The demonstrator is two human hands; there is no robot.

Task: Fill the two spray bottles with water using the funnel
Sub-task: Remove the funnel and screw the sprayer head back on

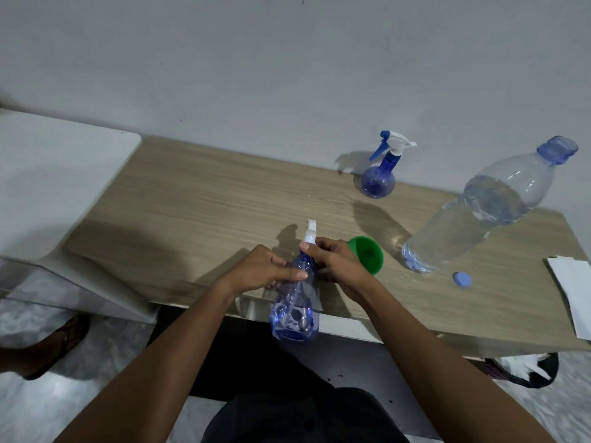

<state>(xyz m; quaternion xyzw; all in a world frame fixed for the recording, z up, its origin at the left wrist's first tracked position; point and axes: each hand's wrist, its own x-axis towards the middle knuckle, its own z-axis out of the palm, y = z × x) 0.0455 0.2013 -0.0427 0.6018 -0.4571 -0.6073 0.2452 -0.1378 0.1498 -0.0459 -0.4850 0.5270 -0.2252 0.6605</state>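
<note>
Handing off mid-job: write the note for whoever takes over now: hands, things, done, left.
Hands: left hand grips the near spray bottle by its body; right hand pinches its neck under the white head.
The green funnel lies on the table beside the right hand; open water bottle and its cap further right; round spray bottle by the wall, head on.
Done: water bottle uncapped. Left: remove both heads, funnel water in.

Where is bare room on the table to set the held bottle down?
Bare wood from the left hand to the white cabinet. Crowded right: green plastic funnel, large clear water bottle, blue cap, white paper, round blue spray bottle.
</note>
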